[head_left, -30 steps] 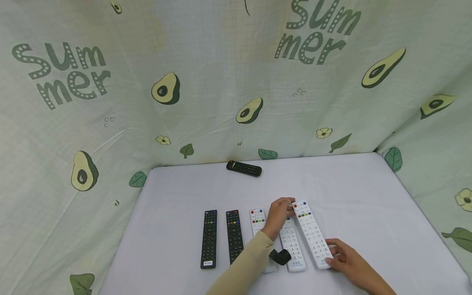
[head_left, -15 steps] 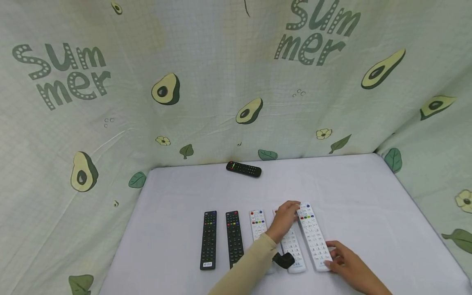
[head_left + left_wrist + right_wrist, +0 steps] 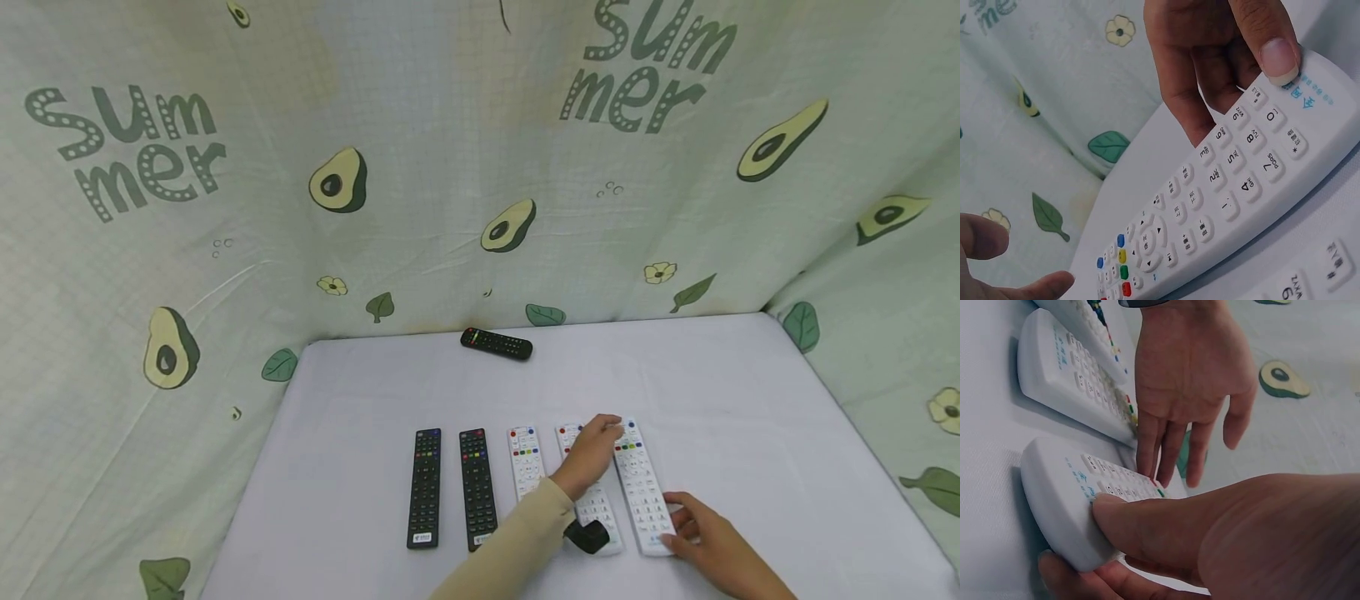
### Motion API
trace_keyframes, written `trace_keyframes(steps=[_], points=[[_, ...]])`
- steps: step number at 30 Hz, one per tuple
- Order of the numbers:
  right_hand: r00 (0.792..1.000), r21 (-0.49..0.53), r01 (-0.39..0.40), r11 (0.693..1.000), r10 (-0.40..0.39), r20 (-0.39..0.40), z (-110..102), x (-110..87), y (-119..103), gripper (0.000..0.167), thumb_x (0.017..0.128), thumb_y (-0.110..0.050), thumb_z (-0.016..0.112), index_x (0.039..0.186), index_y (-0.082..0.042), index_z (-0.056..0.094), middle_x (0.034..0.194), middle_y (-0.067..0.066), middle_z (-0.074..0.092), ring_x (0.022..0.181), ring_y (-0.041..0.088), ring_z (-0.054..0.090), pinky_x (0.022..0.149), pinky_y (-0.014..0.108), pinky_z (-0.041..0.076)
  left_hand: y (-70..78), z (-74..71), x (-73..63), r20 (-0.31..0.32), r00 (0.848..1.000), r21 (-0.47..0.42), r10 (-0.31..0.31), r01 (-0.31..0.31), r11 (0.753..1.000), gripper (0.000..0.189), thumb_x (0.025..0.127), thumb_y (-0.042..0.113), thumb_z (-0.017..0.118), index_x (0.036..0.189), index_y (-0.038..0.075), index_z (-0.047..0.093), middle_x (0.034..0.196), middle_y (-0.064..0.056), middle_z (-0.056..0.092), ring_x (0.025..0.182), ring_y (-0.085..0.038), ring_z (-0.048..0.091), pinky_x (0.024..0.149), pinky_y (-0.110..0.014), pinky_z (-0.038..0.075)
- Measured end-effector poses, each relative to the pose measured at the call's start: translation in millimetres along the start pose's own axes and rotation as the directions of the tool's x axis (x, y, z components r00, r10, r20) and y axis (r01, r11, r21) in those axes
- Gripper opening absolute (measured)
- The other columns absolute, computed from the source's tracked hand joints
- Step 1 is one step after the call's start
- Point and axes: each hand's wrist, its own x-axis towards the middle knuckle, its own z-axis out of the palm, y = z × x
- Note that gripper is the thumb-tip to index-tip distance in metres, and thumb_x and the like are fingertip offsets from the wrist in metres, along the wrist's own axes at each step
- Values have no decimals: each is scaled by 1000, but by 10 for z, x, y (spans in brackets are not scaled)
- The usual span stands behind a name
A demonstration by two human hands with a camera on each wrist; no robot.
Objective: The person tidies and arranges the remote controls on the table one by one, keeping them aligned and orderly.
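Observation:
My right hand (image 3: pixel 708 542) pinches the near end of a white remote control (image 3: pixel 645 500). Its thumb lies on top, by the blue print, in the right wrist view, with fingers at the side and below. At the far end, my left hand (image 3: pixel 588 457) has its fingers at the remote's upper left edge, covering a corner. Those fingers look fairly straight in the right wrist view, and the left hand (image 3: pixel 1191 369) does not grip. Under the left forearm lies a second white remote control (image 3: pixel 597 508), partly hidden. Whether the held remote fully touches the table cannot be told.
Left of these stands a row: a third white remote (image 3: pixel 525 458), partly behind the sleeve, and two black remotes (image 3: pixel 425 492). Another black remote (image 3: pixel 497 343) lies slanted near the back edge. A patterned cloth (image 3: pixel 420 167) hangs behind the white-covered table (image 3: pixel 352 400).
The far end of the held white remote has swung right and toward me, now lying nearly parallel with its neighbour. My left hand moved right with it; the right hand stayed almost still.

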Motion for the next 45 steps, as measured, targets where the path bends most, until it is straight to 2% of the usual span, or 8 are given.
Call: trace_keyframes(steps=[8,15,19,23,33,37,40,45], points=[[1000,-56,4,998,-5,-8,-29,20,-32,62,87,-3,81,140,11,53,97,4,66,89,20,68,78,44,61,2,-13,-6,-18,1000,27,-10,10,1000,42,106,33,52,140,12,65,142,-7,65,139,-29,55,120,-52,41],[999,-104,23,994,-26,-25,-143,85,-125,60,88,-4,79,140,12,52,101,5,67,91,23,71,78,48,61,25,-170,23,-36,999,34,39,-38,999,44,108,34,49,143,11,63,145,-8,62,138,-29,56,118,-51,43],[998,-133,46,990,-50,-31,-226,169,-226,59,91,-7,78,141,12,52,105,8,67,93,24,71,78,49,61,9,-347,52,-48,997,14,65,-65,998,45,110,32,45,145,7,61,148,-10,60,140,-31,55,119,-52,43],[991,-155,119,981,-126,-37,-299,277,-348,55,94,-6,75,141,11,53,106,9,68,95,27,71,79,50,61,-9,-548,95,-84,992,-2,91,-91,996,45,111,28,45,145,2,60,148,-14,60,139,-33,56,116,-50,47],[927,-129,364,922,-373,-49,-352,591,-654,45,95,-2,73,136,11,57,108,14,68,96,29,71,80,47,61,-44,-1087,195,-196,976,35,94,-89,995,45,112,26,43,146,1,58,151,-16,57,141,-34,53,115,-47,49],[907,-118,410,905,-417,-49,-335,760,-760,42,96,0,71,135,11,58,108,16,68,95,28,70,77,42,60,-55,-1295,227,-249,964,33,96,-91,995,44,111,24,44,144,-1,58,151,-18,57,140,-35,53,113,-49,49],[904,-94,421,902,-426,-43,-313,913,-840,42,97,1,70,136,12,56,111,21,67,98,33,70,73,39,61,-73,-1445,258,-281,954,25,100,-97,995,45,111,23,44,145,-3,57,151,-19,57,140,-36,53,114,-51,49],[894,-83,438,895,-443,-65,-252,1173,-987,42,99,-2,68,137,12,55,116,26,65,103,40,69,82,51,61,-105,-1681,306,-333,939,15,92,-93,996,46,112,23,43,146,-6,55,152,-22,55,142,-38,50,115,-53,47]])
